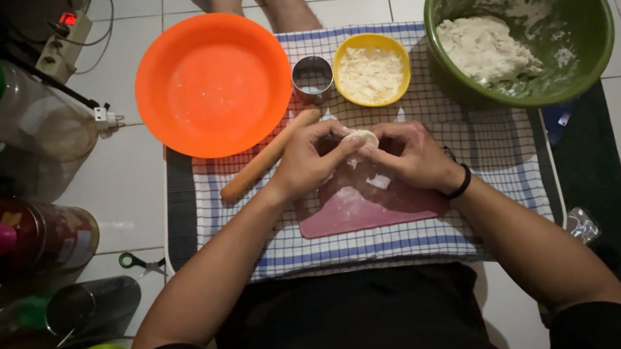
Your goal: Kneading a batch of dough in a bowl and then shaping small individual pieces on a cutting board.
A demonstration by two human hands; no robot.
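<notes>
Both my left hand (pixel 312 157) and right hand (pixel 411 157) pinch a small pale dough round (pixel 359 142) above the pink cutting mat (pixel 370 211), shaping it; sealing evenly seems next.

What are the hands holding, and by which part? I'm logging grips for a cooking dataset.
Both the left hand and right hand pinch a small piece of dough by its edges, fingertips meeting around it above the pink mat.

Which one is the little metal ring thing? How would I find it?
Find the checked cloth on the tiled floor. At its far edge, between the big orange bowl and the small yellow bowl of flour, stands the metal ring cutter. It alone is shiny and silver.
</notes>
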